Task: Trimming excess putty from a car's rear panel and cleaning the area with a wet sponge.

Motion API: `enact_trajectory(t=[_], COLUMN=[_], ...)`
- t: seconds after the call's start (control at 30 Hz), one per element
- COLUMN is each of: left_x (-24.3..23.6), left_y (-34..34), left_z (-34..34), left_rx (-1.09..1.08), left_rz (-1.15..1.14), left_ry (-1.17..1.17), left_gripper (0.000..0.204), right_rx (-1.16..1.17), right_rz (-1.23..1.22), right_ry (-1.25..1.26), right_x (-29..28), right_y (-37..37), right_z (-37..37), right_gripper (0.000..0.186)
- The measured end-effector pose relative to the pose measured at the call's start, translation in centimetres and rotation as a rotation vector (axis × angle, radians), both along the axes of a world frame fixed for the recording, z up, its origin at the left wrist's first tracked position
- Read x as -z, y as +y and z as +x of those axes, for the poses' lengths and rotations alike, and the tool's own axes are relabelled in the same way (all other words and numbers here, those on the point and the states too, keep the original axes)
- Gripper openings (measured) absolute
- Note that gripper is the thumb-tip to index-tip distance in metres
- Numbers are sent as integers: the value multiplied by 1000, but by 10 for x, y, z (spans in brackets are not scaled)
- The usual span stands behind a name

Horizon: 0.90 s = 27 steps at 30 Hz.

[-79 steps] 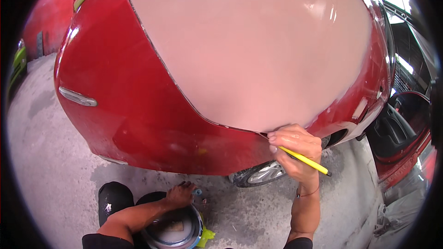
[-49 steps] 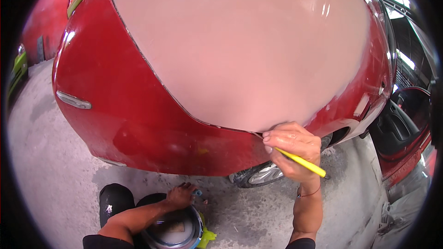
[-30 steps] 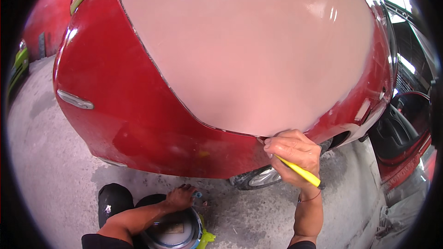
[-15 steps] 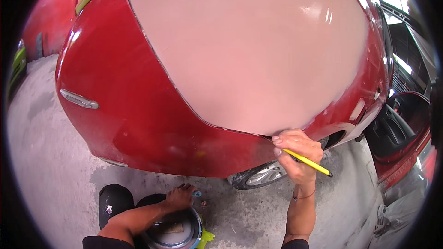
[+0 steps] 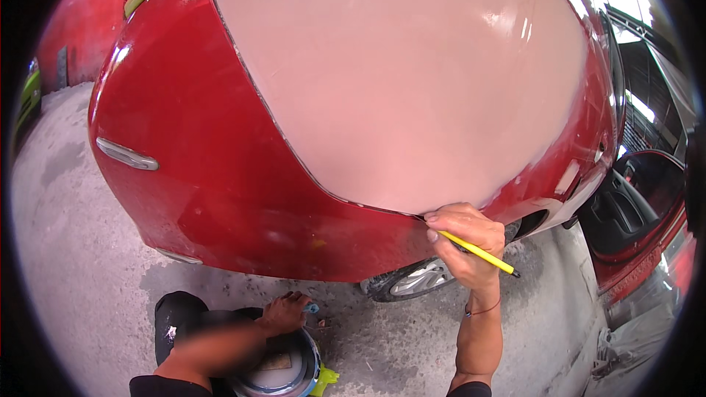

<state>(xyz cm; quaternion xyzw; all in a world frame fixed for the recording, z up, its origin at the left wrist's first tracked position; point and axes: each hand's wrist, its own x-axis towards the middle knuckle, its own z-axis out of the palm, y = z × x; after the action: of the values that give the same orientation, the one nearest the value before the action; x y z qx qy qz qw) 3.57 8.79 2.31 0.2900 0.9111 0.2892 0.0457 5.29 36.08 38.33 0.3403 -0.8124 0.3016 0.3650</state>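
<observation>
Right hand (image 5: 468,239) with yellow tool (image 5: 482,252) at seam (image 5: 368,206)

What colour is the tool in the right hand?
The tool is yellow with a black end: head view.

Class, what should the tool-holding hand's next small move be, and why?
Perhaps slide the bare right hand slightly leftward along the thin dark seam, since its slim yellow pen-shaped tool points at that seam, which runs on leftward between the glossy red bumper and the smooth pale-pink panel.

right hand (image 5: 468,241) in a forward pinch, left hand (image 5: 285,313) lower
</observation>
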Motion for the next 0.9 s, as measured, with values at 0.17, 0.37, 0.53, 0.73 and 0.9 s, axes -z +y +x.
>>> enact_trajectory(t=[0.17,0.37,0.53,0.73,0.9], left_x=[2,-5,-8,-13,-9], left_y=[0,0,1,0,0], left_z=[-1,0,1,3,2], left_rx=[3,0,-13,-16,-4], left_rz=[-1,-5,-12,-8,8], left_ry=[13,-1,-16,-29,-4], left_gripper=[39,39,37,37,38], right_rx=[-7,-174,-100,-42,-21], right_rz=[-36,-444,-201,-146,-120], right_ry=[-56,-336,-158,-124,-98], right_x=[0,2,3,2,2], right_y=[-2,3,4,-4,-4], right_z=[4,11,3,3,3], right_gripper=[20,17,18,18,18])
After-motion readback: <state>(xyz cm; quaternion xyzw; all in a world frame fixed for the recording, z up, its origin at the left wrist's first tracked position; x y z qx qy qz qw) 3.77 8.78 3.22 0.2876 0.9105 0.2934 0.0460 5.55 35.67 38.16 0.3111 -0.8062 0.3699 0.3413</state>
